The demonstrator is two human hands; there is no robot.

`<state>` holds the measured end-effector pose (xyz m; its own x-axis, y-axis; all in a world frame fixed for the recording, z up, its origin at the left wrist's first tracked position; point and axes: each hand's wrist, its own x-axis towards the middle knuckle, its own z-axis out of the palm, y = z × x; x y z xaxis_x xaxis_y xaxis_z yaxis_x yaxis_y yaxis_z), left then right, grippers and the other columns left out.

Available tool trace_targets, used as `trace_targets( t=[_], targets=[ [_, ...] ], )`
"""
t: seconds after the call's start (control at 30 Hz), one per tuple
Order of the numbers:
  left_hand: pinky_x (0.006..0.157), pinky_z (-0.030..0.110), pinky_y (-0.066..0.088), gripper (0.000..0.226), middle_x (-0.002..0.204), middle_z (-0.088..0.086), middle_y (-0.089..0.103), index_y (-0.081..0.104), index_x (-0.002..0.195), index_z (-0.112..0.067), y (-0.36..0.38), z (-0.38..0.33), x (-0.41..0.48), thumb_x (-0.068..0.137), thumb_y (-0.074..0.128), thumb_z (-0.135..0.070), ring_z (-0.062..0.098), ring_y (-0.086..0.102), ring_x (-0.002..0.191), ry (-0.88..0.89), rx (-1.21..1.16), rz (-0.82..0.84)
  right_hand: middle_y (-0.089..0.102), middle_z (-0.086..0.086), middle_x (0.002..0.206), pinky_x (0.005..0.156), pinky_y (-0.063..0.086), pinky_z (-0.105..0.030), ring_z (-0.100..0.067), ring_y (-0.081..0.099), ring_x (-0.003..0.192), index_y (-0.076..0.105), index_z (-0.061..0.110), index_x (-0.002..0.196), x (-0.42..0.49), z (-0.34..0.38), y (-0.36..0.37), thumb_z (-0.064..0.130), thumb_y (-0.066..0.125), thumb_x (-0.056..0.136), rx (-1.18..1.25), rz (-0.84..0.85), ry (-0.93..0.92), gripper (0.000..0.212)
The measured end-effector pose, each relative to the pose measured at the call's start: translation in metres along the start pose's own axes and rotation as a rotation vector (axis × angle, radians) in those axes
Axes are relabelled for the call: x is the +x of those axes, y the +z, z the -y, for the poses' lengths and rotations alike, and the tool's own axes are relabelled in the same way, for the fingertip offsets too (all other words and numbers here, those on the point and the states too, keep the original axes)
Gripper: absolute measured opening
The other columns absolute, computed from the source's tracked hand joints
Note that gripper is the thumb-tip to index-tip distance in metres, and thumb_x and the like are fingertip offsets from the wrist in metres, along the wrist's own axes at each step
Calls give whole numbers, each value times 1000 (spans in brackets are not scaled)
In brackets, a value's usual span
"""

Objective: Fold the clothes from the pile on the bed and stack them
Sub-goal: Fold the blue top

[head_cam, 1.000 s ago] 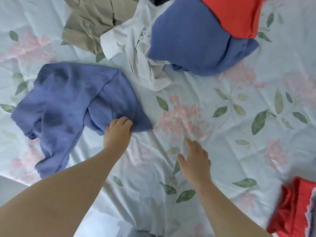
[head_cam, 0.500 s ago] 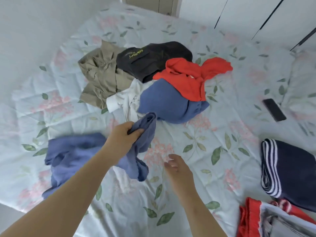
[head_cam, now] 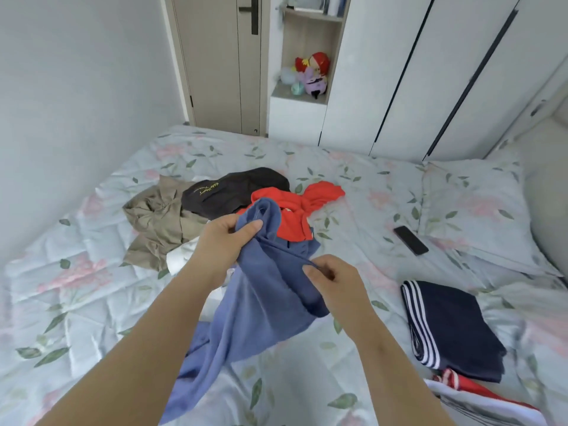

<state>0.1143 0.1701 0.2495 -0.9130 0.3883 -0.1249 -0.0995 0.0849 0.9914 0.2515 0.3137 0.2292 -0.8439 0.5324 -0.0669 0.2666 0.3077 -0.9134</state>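
A blue garment (head_cam: 255, 305) hangs above the bed, held up by both hands. My left hand (head_cam: 224, 244) grips its upper edge. My right hand (head_cam: 332, 281) pinches an edge lower and to the right. The cloth trails down to the bed at the lower left. Behind it lies the pile: a khaki garment (head_cam: 153, 222), a black garment (head_cam: 233, 189) with yellow lettering, a red garment (head_cam: 304, 207) and a bit of white cloth (head_cam: 181, 256). A folded navy garment with white stripes (head_cam: 451, 327) lies at the right, with a red and white piece (head_cam: 479, 398) in front of it.
The bed (head_cam: 76, 302) has a pale floral cover. A black phone (head_cam: 411, 240) lies beside a pillow (head_cam: 479, 210) at the right. A wall runs along the left. A door (head_cam: 224, 63), a shelf with a plush toy (head_cam: 310, 72) and white wardrobes (head_cam: 430, 72) stand beyond the bed.
My left hand has lifted the blue garment off the bed and higher. My right hand, empty before, has taken hold of its edge. The view has tilted up toward the room.
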Motion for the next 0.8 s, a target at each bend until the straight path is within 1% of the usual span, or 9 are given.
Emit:
trace_targets(
  t=[0.17,0.23,0.37,0.47,0.53,0.6,0.7,0.77,0.8],
  targets=[
    [72,38,47,20,75,10,62,64,78,-1,-16,-12,-3,89,63,-18,22,56,75,46,51,-42,42,0,64,56,32,-25,-12,36,58,48,1,71,7,4,-29,16,66,85,92,-159,-16,26],
    [73,40,46,23,80,14,61,62,85,6,-26,-19,0,90,62,-16,23,54,76,49,16,-102,41,-2,65,57,31,-27,-14,36,61,47,3,70,12,11,-41,17,64,87,119,-216,-30,28],
    [52,24,45,23,63,8,58,58,72,-6,-42,-44,8,94,53,-10,18,52,58,55,-142,-169,50,2,67,60,36,-29,-16,44,64,53,16,69,20,35,-61,24,67,86,328,-349,16,24],
    [50,19,47,16,68,4,62,61,82,-10,-43,-66,9,95,52,-8,13,57,59,131,-170,-106,57,12,62,56,34,-24,-11,47,61,57,21,64,22,55,-68,26,67,85,398,-357,1,24],
    [50,21,48,10,69,1,62,62,96,-11,-37,-71,5,93,55,-5,12,59,61,158,-105,-34,55,14,59,55,32,-24,-10,45,61,55,21,62,23,65,-66,22,66,87,430,-344,-5,27],
    [65,22,51,37,93,-3,62,54,118,-22,-27,-63,-4,88,61,-3,14,62,84,159,-14,115,51,16,54,56,34,-25,-10,43,61,55,22,59,23,72,-59,22,67,87,475,-291,14,30],
    [92,21,44,79,131,-27,36,30,134,-44,2,-39,-24,76,77,-16,4,45,120,148,220,500,47,12,53,52,33,-25,-11,42,59,57,25,53,20,78,-40,25,67,87,492,-155,-5,35],
    [97,25,41,77,131,-28,36,32,138,-34,26,-19,-31,79,76,-16,1,42,117,159,324,654,49,7,58,51,39,-24,-11,46,60,57,25,57,17,82,-30,25,68,86,476,-93,-29,31],
    [90,24,42,58,122,-18,48,42,134,-21,34,-12,-32,84,70,-13,1,48,105,180,338,670,52,5,61,53,43,-26,-13,49,63,58,24,60,17,84,-27,24,68,86,481,-85,-41,28]
  ],
)
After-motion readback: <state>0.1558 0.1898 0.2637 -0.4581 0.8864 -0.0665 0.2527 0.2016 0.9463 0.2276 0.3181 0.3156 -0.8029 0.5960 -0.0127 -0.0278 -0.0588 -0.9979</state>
